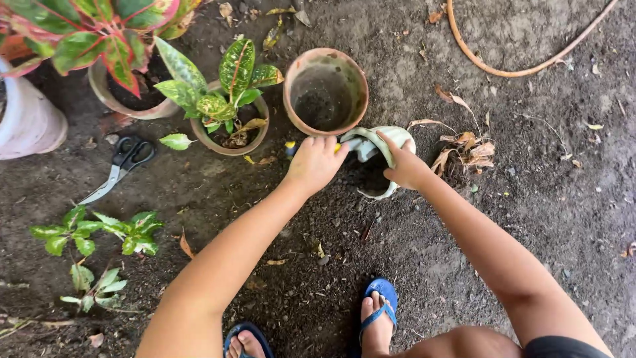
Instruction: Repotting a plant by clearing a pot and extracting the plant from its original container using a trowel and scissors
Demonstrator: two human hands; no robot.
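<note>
Both hands are down at the pale green container (374, 147), which lies tipped on the dark soil (424, 225) just below the empty terracotta pot (325, 91). The right hand (405, 166) is closed over the container's right rim, fingers curled across the top edge. The left hand (315, 162) is at its left end, fingers bent against the spout-like part; from here I cannot tell whether it truly grips or just presses, and something small and yellow shows by its fingertips. The container's mouth faces down toward the person, dark inside, and it almost touches the terracotta pot's lower rim.

Left of that pot stands a small pot with a spotted green-and-yellow plant (230, 99), and behind it a bigger planter with red-and-green leaves (112, 40). Black-handled scissors (120, 166) lie on the ground further left, well apart from the hands. A loose leafy cutting (99, 232) lies lower left. Blue sandals (379, 311) at the bottom.
</note>
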